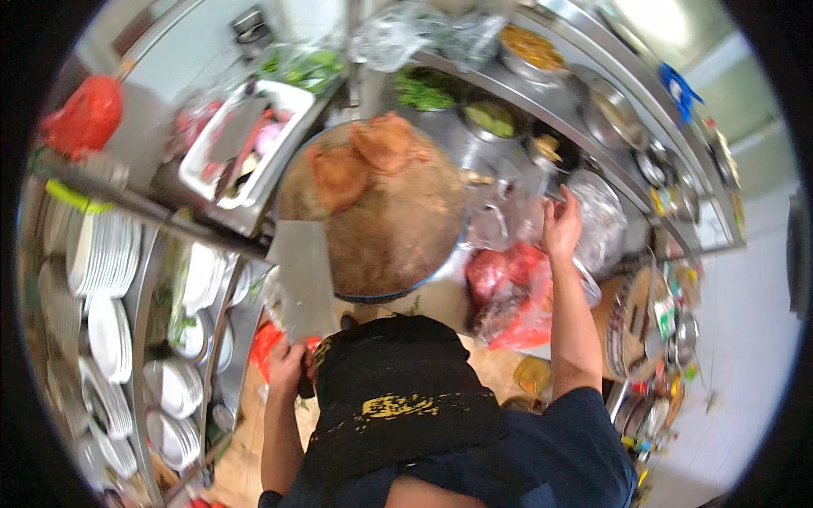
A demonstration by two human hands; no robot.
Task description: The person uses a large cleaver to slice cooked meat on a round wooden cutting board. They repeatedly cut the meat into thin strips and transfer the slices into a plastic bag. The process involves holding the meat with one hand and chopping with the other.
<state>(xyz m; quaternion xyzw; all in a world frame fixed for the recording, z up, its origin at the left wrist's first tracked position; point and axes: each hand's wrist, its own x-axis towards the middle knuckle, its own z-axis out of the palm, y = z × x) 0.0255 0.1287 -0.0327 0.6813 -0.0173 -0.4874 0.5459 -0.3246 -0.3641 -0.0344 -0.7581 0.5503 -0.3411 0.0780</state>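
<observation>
My left hand (290,370) is wrapped round the dark handle of a cleaver (306,275). Its broad blade points away from me and covers the near left edge of a round chopping block (398,241). On the far part of the block lie two reddish-brown pieces of what looks like cooked meat, one flat piece (340,175) and another piece (385,144) beside it. My right hand (562,224) reaches out to the right of the block, fingers apart, beside a clear plastic bag (597,224). I see nothing held in it, though the fingers are slightly blurred.
A white tub (292,102) with a knife across it stands left of the block. Red plastic bags (517,288) lie to the right. Bowls of greens (425,89) and cut food line the back. Stacked white plates (106,254) fill the left shelves; a metal shelf (542,97) runs along the right.
</observation>
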